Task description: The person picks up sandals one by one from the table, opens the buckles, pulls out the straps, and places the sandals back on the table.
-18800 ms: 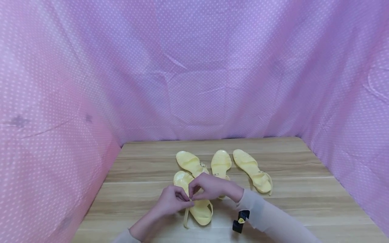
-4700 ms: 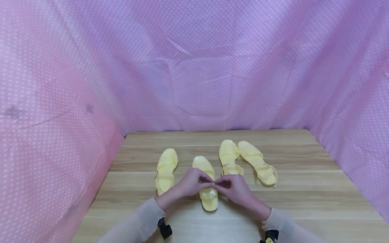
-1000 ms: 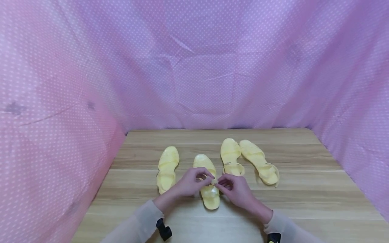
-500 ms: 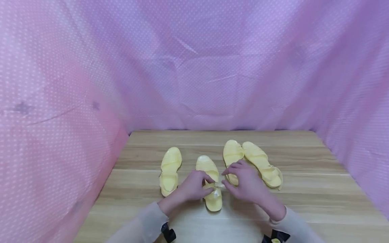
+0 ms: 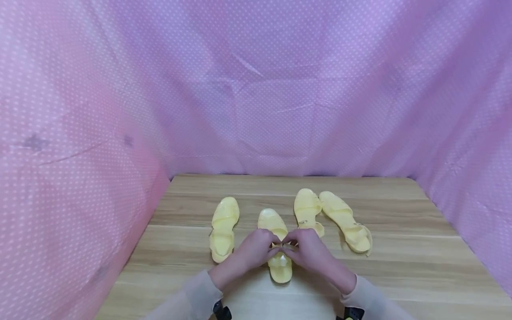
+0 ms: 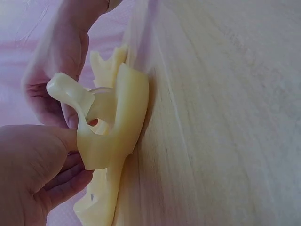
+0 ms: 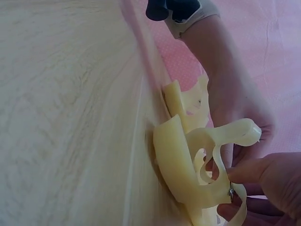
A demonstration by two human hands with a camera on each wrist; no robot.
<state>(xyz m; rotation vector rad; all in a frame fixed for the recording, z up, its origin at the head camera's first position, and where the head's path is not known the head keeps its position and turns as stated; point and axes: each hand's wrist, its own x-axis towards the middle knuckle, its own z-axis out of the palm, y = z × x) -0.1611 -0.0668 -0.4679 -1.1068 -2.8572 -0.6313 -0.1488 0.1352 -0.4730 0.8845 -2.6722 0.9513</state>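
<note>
- Curled and pinching with both sets of fingers: left hand point(image 5: 252, 251) and right hand point(image 5: 308, 252), fingertips meeting over the ankle strap point(image 6: 75, 96) of the middle yellow sandal point(image 5: 276, 246).
- Small metal buckle point(image 5: 283, 244) right between the two sets of fingertips, above the heel end of that sandal.
- Seen from the wrist views: strap looped up off the heel, left fingers point(image 6: 61, 179) wrapped against the heel cup, right fingers point(image 7: 263, 179) curled round the strap's free end.
- Flat on the wooden table point(image 5: 400, 249), toe pointing away, heel jutting out just below the knuckles.
- Just left of the left fingers: another yellow sandal point(image 5: 223, 229), apart from the held one.
- Just beyond the right fingers: a third sandal point(image 5: 307, 211), with a fourth sandal point(image 5: 346, 221) close beside it, toes nearly touching.
- All round the table: pink dotted cloth point(image 5: 256, 89), standing as walls.
- Nothing between the fingers and the strap; buckle partly hidden by fingertips.
</note>
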